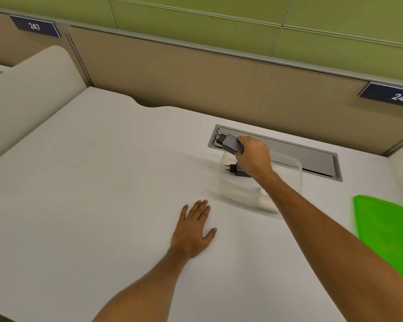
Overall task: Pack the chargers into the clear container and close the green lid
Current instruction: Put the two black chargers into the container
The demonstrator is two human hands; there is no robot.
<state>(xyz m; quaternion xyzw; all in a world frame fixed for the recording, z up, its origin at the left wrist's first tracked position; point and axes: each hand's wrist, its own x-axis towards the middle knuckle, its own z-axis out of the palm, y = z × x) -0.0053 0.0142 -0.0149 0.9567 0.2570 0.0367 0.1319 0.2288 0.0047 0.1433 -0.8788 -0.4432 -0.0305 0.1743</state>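
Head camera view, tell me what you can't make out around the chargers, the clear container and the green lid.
- Charger in container: body hidden behind the right hand; only its plug end shows.
- Held charger: label print too small and blurred.
- Clear container: walls motion-blurred; near edge crossed by the forearm.
- Green lid: cut off by the right frame edge.

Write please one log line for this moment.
right hand: grip on charger above clear container | second charger: inside | left hand: flat on desk | green lid: off
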